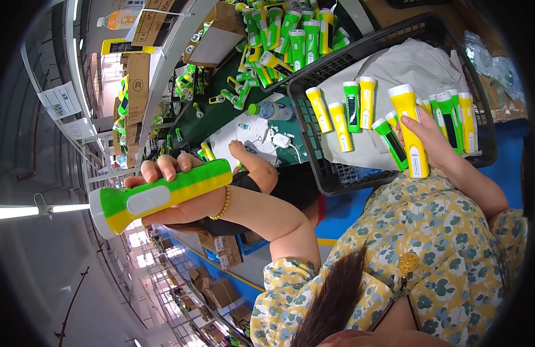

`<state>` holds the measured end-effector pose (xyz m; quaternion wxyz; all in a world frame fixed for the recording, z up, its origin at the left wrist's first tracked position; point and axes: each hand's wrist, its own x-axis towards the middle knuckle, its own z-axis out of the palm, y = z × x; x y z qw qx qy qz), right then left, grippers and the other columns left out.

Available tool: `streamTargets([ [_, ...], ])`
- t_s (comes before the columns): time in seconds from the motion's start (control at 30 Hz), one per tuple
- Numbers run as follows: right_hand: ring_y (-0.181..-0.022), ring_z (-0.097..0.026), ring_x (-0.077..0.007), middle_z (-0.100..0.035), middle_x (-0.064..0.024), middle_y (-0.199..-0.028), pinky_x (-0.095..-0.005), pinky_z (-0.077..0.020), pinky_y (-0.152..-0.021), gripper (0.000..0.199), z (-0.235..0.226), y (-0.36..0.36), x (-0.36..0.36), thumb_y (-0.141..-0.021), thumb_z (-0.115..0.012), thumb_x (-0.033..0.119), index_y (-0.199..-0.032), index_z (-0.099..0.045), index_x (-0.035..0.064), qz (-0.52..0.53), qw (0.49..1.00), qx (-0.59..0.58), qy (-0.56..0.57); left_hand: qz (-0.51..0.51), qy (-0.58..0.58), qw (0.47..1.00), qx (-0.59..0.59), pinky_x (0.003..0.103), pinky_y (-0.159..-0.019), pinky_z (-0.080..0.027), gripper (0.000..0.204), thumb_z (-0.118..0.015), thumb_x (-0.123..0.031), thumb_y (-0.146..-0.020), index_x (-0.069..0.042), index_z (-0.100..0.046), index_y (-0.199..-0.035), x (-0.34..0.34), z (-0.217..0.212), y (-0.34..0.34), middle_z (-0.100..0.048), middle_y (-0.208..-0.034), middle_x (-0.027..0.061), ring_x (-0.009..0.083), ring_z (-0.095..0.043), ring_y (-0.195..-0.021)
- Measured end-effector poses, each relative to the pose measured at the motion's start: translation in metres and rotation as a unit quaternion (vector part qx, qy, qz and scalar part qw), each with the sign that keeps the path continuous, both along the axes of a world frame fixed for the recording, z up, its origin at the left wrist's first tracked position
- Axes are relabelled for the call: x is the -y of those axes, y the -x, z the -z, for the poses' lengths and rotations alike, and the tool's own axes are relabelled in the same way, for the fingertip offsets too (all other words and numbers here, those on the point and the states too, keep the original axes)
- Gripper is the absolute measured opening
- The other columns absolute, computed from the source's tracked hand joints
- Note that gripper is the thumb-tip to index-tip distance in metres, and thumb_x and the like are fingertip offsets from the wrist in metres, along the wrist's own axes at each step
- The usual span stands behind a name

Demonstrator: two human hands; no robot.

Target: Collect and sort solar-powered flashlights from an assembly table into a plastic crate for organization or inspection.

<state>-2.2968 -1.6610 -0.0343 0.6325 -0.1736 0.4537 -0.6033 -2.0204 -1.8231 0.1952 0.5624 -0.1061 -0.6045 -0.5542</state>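
Held out to the left, my left hand point(193, 207) is wrapped round a green and yellow flashlight point(181, 189), whose pale head points left. My right hand point(432, 137) grips a yellow flashlight point(415, 141) with a white head, held upright over the near edge of a black plastic crate point(337, 184). Inside the crate, on a pale sheet point(383, 63), lie several more flashlights, among them a green one point(352, 107) with a dark panel and a yellow one point(367, 103). My right fingers hide part of the ones beside them.
Past the crate, a large heap of green and yellow flashlights point(290, 34) lies on a green bench point(221, 118). A capped bottle point(271, 110) rests near white papers. Close by sits another person point(262, 173) with an arm on the bench. A metal shelf frame point(163, 63) rises at the left.
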Motion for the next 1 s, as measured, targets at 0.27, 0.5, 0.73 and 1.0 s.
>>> streamTargets([
  [0.27, -0.066, -0.058, -0.0131, -0.058, -0.0064, -0.083, -0.0271, -0.0501, -0.058, 0.028, 0.000, 0.004, 0.012, -0.091, -0.053, 0.030, -0.107, -0.048, 0.0074, 0.021, 0.992, 0.110, -0.051, 0.008, -0.314, 0.945, 0.090, 0.034, -0.065, -0.044, 0.062, -0.042, -0.057, -0.089, -0.009, -0.039, -0.128, -0.014, 0.055, 0.046, -0.052, -0.100, 0.0082, 0.0209, -0.050, -0.080],
  [0.5, -0.075, -0.057, -0.0131, -0.057, -0.0049, -0.088, -0.0283, -0.0500, -0.064, 0.028, -0.016, 0.008, 0.035, -0.089, -0.057, 0.025, -0.109, -0.047, 0.0078, -0.021, 0.989, 0.148, 0.011, 0.119, -0.625, 0.748, 0.190, 0.038, -0.073, -0.046, 0.048, -0.039, -0.047, -0.094, -0.009, -0.046, -0.123, -0.045, 0.187, 0.084, -0.056, -0.099, 0.0078, 0.0204, -0.055, -0.085],
  [0.73, -0.074, -0.056, -0.0107, -0.055, -0.0040, -0.085, -0.0261, -0.0483, -0.064, 0.028, -0.018, 0.001, 0.025, -0.090, -0.056, 0.023, -0.108, -0.043, 0.0060, -0.029, 0.999, 0.016, 0.040, 0.214, -0.672, 0.694, 0.142, 0.031, -0.070, -0.045, 0.052, -0.039, -0.051, -0.093, -0.012, -0.045, -0.126, -0.075, 0.204, 0.105, -0.053, -0.098, 0.0034, 0.0146, -0.052, -0.081],
  [1.0, -0.092, -0.055, -0.0132, -0.054, -0.0080, -0.102, -0.0287, -0.0466, -0.078, 0.041, -0.028, -0.005, 0.017, -0.090, -0.054, 0.019, -0.123, -0.035, 0.0023, -0.045, 0.991, -0.099, 0.079, 0.277, -0.664, 0.689, 0.089, 0.027, -0.063, -0.045, 0.056, -0.040, -0.058, -0.089, -0.015, -0.046, -0.124, -0.082, 0.219, 0.104, -0.053, -0.092, 0.0010, 0.0113, -0.051, -0.076],
])
